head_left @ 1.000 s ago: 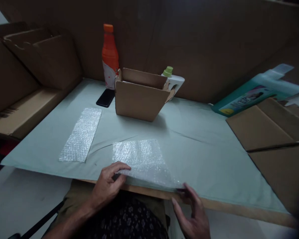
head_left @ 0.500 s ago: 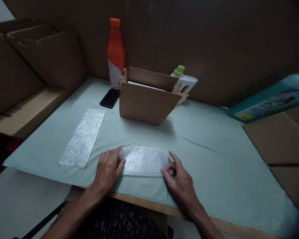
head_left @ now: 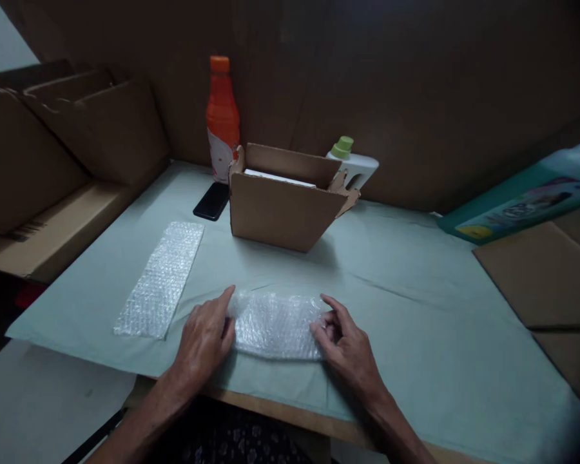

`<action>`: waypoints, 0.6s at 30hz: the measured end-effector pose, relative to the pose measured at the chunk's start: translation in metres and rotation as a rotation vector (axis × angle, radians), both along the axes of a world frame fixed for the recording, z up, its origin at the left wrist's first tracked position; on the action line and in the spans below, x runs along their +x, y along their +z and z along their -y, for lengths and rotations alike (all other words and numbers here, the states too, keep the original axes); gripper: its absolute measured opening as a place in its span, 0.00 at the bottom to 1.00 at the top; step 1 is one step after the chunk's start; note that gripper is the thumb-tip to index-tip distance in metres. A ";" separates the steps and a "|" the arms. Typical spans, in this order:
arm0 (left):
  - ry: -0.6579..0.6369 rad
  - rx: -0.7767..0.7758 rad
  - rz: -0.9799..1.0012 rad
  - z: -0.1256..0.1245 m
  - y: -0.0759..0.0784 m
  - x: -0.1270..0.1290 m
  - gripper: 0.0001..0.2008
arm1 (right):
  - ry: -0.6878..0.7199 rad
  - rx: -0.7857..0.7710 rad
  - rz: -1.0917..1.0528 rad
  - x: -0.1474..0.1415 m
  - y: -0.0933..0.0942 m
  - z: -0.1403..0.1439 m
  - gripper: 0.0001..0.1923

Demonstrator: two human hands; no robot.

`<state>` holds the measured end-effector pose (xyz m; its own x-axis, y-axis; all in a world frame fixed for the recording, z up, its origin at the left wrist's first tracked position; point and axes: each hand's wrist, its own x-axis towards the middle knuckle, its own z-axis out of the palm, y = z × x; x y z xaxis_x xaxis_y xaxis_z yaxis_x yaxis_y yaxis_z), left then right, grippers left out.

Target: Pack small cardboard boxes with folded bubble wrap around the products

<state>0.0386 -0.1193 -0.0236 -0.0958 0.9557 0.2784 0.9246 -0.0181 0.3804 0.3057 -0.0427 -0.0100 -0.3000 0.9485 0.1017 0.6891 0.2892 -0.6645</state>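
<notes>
A folded piece of bubble wrap (head_left: 278,325) lies crosswise near the table's front edge, its surface a little wavy. My left hand (head_left: 203,335) holds its left end, with thumb and index finger apart along that edge. At the opposite end, the curled fingers and thumb of my right hand (head_left: 345,338) grip the bubble wrap. Some of the fingertips are hidden behind the hands and the film. A second, flat strip of bubble wrap (head_left: 162,280) rests slantwise to the left, touched by neither hand.
Beyond my hands stands an open cardboard box (head_left: 278,209) with something white inside. Around it are a black phone (head_left: 211,201), an orange bottle (head_left: 222,116) and a white bottle with a green cap (head_left: 360,169). A teal bottle (head_left: 522,200) leans at right; cardboard boxes (head_left: 111,129) stand at left.
My left thumb has slid off the top of the bubble wrap to its left edge. The wrap's surface has become wavier. The whole view has shifted slightly downward.
</notes>
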 end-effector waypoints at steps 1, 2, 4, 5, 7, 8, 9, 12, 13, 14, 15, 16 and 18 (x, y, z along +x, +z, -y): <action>-0.003 0.019 0.000 -0.007 0.003 -0.004 0.27 | -0.009 -0.004 -0.022 -0.001 0.001 0.000 0.27; -0.004 0.027 -0.008 -0.015 0.006 -0.008 0.27 | -0.015 0.004 -0.018 0.000 0.002 0.001 0.28; 0.006 0.022 -0.044 -0.028 0.012 -0.019 0.27 | -0.019 0.055 0.061 0.006 0.002 0.001 0.30; 0.015 0.023 -0.062 -0.031 0.016 -0.024 0.27 | -0.019 0.102 0.116 0.011 0.002 0.001 0.30; 0.028 0.062 -0.080 -0.031 0.022 -0.028 0.27 | -0.014 0.243 0.208 0.020 0.002 0.001 0.27; 0.019 0.100 -0.077 -0.027 0.025 -0.027 0.26 | -0.004 0.323 0.234 0.021 0.003 0.002 0.25; -0.004 0.141 -0.068 -0.023 0.028 -0.024 0.24 | 0.016 0.397 0.248 0.020 0.005 0.004 0.22; -0.121 0.189 -0.050 -0.011 0.030 -0.008 0.18 | 0.158 0.511 0.251 -0.005 0.014 0.006 0.17; -0.161 0.164 -0.057 -0.009 0.029 -0.003 0.18 | 0.231 0.503 0.254 -0.017 0.016 0.006 0.16; -0.193 0.115 -0.073 -0.009 0.027 0.002 0.17 | 0.310 0.474 0.267 -0.029 0.017 0.005 0.16; -0.217 0.054 -0.093 -0.009 0.024 0.005 0.16 | 0.385 0.433 0.288 -0.039 0.016 0.004 0.17; -0.234 -0.007 -0.110 -0.011 0.020 0.007 0.15 | 0.449 0.391 0.315 -0.044 0.014 0.003 0.17; -0.257 -0.088 -0.110 -0.014 0.013 0.005 0.14 | 0.520 0.334 0.354 -0.040 0.008 0.002 0.18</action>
